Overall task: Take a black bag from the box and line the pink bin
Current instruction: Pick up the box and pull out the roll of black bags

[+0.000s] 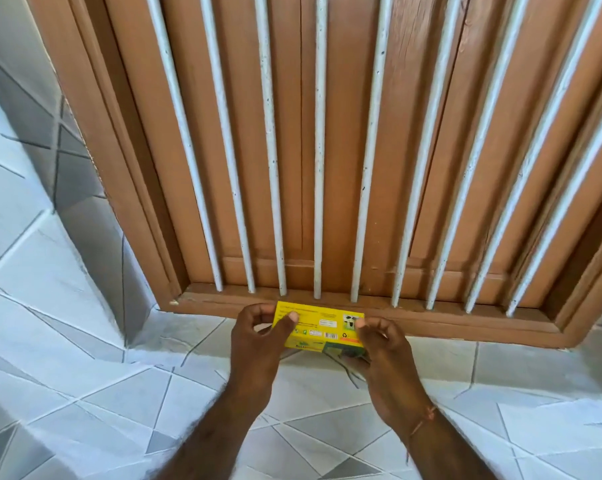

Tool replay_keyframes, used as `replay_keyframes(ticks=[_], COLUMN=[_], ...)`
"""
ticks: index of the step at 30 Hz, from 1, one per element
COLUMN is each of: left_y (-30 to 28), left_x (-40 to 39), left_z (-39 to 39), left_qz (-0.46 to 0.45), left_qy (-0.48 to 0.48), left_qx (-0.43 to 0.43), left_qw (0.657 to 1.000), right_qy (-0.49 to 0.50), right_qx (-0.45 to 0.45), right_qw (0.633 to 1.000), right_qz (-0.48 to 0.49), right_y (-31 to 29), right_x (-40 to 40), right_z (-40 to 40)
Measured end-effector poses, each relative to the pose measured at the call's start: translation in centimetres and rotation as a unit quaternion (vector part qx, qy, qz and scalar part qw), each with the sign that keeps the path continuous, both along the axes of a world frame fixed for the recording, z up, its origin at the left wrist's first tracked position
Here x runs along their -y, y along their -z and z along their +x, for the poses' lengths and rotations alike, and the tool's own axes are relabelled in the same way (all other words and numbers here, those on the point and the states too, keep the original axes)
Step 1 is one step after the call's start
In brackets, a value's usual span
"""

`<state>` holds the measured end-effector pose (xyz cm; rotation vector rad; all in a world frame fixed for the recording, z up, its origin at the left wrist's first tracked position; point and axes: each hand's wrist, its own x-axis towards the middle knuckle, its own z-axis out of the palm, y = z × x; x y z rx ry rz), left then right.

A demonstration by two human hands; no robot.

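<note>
A small yellow box [322,325] with printed labels and a green end is held flat in front of me, just below the wooden sill. My left hand [258,344] grips its left end, thumb on top. At the right, green end, my right hand [379,351] pinches the box. No black bag shows outside the box. The pink bin is not in view.
A brown wooden window frame [327,306] with several white vertical bars [318,168] fills the upper view. Grey and white patterned tiles [84,341] cover the wall to the left and below the sill.
</note>
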<state>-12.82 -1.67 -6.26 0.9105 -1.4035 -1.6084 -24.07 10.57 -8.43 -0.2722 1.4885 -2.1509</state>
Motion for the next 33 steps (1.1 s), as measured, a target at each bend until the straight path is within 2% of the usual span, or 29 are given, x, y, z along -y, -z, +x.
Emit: replay_keyframes(ticks=[5, 7, 9, 12, 15, 18, 21, 24, 27, 29, 31, 33], left_y=[0.2, 0.0, -0.4, -2.2, -5.0, -8.0, -11.1, -13.0, -13.2, -13.2, -13.3, -13.5], left_x=[-0.3, -0.1, 0.3, 0.9, 0.8, -0.4, -2.5, -5.0, -6.8, -7.1, -6.5, -5.8], left_z=[1.7, 2.7, 4.0, 5.6, 6.6, 7.3, 7.9, 7.9, 7.5, 7.1, 6.7, 6.1], left_qz=[0.035, 0.032, 0.025, -0.008, -0.143, -0.331, -0.467, -0.554, -0.626, -0.632, -0.596, -0.568], left_qy=[0.056, 0.069, 0.082, 0.086, 0.110, 0.152, 0.199, 0.250, 0.255, 0.243, 0.234, 0.214], left_qx=[-0.034, -0.039, -0.050, -0.057, -0.055, 0.016, 0.064, 0.089, 0.104, 0.091, 0.077, 0.066], left_qw=[0.997, 0.996, 0.995, 0.995, 0.982, 0.931, 0.859, 0.789, 0.730, 0.730, 0.764, 0.792], right_qy=[0.128, 0.165, 0.161, 0.116, 0.114, 0.088, 0.009, -0.072, -0.103, -0.105, -0.106, -0.108], right_qx=[-0.032, -0.018, 0.037, 0.184, 0.234, 0.257, 0.290, 0.310, 0.282, 0.263, 0.236, 0.252], right_qw=[0.991, 0.986, 0.986, 0.972, 0.965, 0.961, 0.941, 0.905, 0.902, 0.902, 0.906, 0.906], right_qz=[0.011, -0.001, -0.031, -0.086, -0.032, -0.057, -0.172, -0.284, -0.311, -0.326, -0.334, -0.323], right_y=[0.3, 0.3, 0.7, 0.6, 0.5, -0.2, -0.9, -1.5, -3.0, -3.7, -3.8, -3.6], right_x=[1.3, 1.7, 1.5, 0.5, 0.7, 1.2, 1.2, 0.5, 0.1, -0.2, -0.7, -1.5], right_z=[3.1, 4.3, 4.7, 5.3, 6.4, 7.7, 9.0, 9.3, 9.6, 9.4, 9.2, 8.7])
